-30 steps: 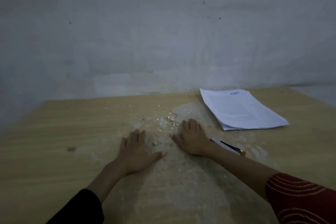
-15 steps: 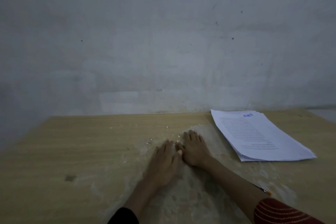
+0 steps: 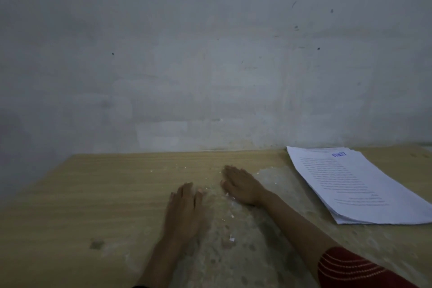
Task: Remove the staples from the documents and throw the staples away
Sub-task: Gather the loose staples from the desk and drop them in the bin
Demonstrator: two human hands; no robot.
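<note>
— How do the fingers (image 3: 185,194) lie?
— Straight and flat on the left hand (image 3: 183,215) and right hand (image 3: 242,187), holding nothing, pressed mid-tabletop (image 3: 93,194), with pale bits (image 3: 232,239) scattered between.
— Staples?
— Too small to tell. Probably light and prickly, so easier swept than pinched. The limp documents (image 3: 350,182) lie at the far right corner.

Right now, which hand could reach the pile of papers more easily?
Probably the right hand. It lies flat on the table, nearer the stack of papers, with only bare tabletop in between. The left hand also lies flat, but farther off, with the right hand between it and the papers.
</note>
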